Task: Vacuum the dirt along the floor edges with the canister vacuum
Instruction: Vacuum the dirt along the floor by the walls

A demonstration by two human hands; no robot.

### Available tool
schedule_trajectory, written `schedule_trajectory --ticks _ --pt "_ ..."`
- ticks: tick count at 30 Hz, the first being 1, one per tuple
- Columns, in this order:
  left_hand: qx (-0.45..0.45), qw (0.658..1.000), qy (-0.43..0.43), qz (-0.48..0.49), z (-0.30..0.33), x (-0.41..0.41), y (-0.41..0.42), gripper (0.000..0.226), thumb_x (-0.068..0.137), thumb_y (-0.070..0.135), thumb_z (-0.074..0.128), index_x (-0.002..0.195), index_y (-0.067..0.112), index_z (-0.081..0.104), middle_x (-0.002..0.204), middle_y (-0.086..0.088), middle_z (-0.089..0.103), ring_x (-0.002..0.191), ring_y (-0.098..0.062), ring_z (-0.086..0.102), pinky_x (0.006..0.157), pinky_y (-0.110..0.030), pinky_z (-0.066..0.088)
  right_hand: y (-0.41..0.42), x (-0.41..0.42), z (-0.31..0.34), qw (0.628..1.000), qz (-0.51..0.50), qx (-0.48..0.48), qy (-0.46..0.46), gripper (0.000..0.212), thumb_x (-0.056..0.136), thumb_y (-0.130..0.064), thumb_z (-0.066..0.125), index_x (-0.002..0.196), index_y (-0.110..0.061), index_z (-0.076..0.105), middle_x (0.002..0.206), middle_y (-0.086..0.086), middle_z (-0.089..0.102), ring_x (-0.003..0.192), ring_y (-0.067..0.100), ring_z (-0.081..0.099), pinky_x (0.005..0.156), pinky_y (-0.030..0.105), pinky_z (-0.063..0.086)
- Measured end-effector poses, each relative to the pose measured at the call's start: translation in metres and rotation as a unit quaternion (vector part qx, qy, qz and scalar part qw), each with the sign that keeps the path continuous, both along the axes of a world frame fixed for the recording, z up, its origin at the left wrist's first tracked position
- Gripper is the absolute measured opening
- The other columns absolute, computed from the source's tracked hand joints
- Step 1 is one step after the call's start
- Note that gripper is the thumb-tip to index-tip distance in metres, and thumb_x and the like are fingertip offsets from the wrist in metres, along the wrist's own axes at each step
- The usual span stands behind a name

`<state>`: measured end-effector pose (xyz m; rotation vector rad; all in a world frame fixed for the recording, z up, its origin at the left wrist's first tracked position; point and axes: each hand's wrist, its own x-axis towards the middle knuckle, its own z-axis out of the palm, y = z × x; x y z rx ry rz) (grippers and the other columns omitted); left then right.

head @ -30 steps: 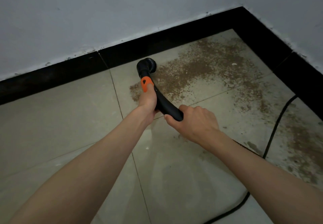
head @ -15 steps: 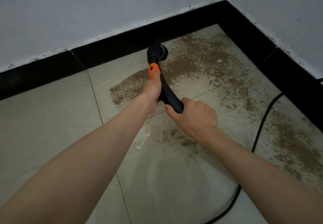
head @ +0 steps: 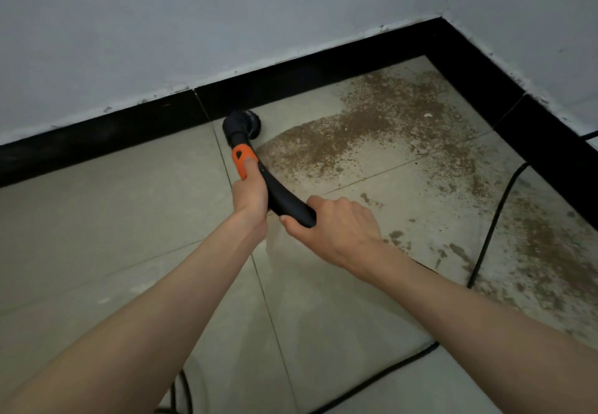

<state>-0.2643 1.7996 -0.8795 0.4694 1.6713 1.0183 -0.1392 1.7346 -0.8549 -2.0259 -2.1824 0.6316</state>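
Observation:
The black vacuum wand (head: 283, 198) ends in a round brush nozzle (head: 243, 122) that sits on the tile right against the black skirting (head: 291, 80). My left hand (head: 249, 192) grips the wand just behind its orange collar (head: 241, 155), thumb lying on the orange part. My right hand (head: 336, 227) grips the wand's rear end. Brown dirt (head: 365, 129) spreads over the tiles to the right of the nozzle toward the room corner, with more dirt (head: 550, 252) along the right wall.
A black cord (head: 492, 219) runs over the floor on the right, curves under my right forearm and continues to the bottom edge. Black skirting (head: 517, 112) lines the right wall too. Pale tiles (head: 97, 213) lie to the left.
The nozzle has moved left along the skirting, and a strip of tile beside the wall now shows no dirt. The patch left of the wand is gone.

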Motion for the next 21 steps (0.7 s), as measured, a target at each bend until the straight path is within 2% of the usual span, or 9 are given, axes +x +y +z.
schedule_trajectory --ticks 5,10,13,17,19,21 --pt "-0.021 1.0 0.002 0.014 0.004 -0.027 -0.034 0.058 0.092 0.064 0.031 0.109 0.011 0.047 0.092 -0.005 0.058 0.091 -0.023 0.057 0.092 -0.039 0.049 -0.028 -0.02 0.012 0.999 0.044 -0.024 -0.001 0.044 0.086 -0.069 0.039 0.075 -0.027 0.04 0.059 -0.005 0.043 0.052 0.015 0.039 0.047 0.03 0.024" --pt "-0.039 0.999 -0.006 0.014 -0.001 -0.03 -0.054 0.056 0.094 0.062 0.03 0.106 0.01 0.045 0.089 -0.005 0.056 0.087 -0.023 0.056 0.095 -0.041 0.048 -0.044 -0.023 0.014 0.998 0.053 -0.046 -0.004 0.046 0.085 -0.07 0.039 0.068 -0.028 0.035 0.061 -0.004 0.045 0.06 0.02 0.048 0.05 0.03 0.028" --pt "-0.048 0.998 -0.026 0.01 -0.006 -0.023 -0.061 0.057 0.094 0.062 0.029 0.107 0.01 0.046 0.089 -0.005 0.056 0.087 -0.023 0.056 0.095 -0.042 0.048 -0.048 -0.016 0.01 0.997 0.05 -0.053 -0.023 0.045 0.085 -0.071 0.039 0.071 -0.028 0.038 0.062 -0.005 0.045 0.065 0.022 0.05 0.053 0.031 0.03" --pt "-0.045 0.998 -0.039 0.008 -0.008 -0.016 -0.057 0.053 0.095 0.06 0.029 0.108 0.011 0.044 0.089 -0.004 0.056 0.079 -0.018 0.056 0.085 -0.037 0.049 -0.048 -0.008 0.007 0.998 0.04 -0.04 -0.029 0.046 0.084 -0.071 0.039 0.068 -0.028 0.036 0.061 -0.005 0.044 0.057 0.018 0.045 0.047 0.027 0.025" --pt "-0.044 0.998 -0.041 -0.001 -0.009 -0.014 -0.054 0.055 0.094 0.062 0.029 0.107 0.011 0.044 0.089 -0.005 0.057 0.079 -0.018 0.056 0.084 -0.037 0.049 -0.045 -0.006 0.005 0.998 0.035 -0.03 -0.029 0.046 0.084 -0.071 0.039 0.073 -0.027 0.041 0.061 -0.005 0.044 0.059 0.019 0.046 0.046 0.027 0.023" --pt "-0.045 0.998 -0.047 -0.015 -0.008 -0.011 -0.049 0.056 0.094 0.062 0.029 0.108 0.01 0.045 0.091 -0.006 0.057 0.081 -0.019 0.057 0.077 -0.035 0.05 -0.042 -0.003 0.001 0.999 0.032 -0.025 -0.029 0.046 0.084 -0.071 0.038 0.078 -0.026 0.044 0.06 -0.005 0.043 0.064 0.022 0.048 0.047 0.028 0.024"
